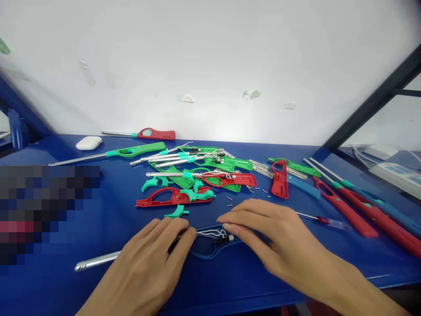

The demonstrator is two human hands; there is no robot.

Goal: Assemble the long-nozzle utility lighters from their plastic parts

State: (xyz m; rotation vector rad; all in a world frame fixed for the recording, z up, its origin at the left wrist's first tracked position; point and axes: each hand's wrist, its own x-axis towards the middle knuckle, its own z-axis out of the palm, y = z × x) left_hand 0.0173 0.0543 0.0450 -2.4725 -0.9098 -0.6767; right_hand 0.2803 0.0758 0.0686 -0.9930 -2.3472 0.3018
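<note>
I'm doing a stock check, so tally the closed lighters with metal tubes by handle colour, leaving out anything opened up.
Red: 2, the back red lighter and the right red lighter
Green: 1, the green lighter
Blue: 1, the blue lighter at far right
Total: 4

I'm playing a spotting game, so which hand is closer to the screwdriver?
The right hand. It is just left of the screwdriver; the left hand is much farther left, by the silver tube.
</note>
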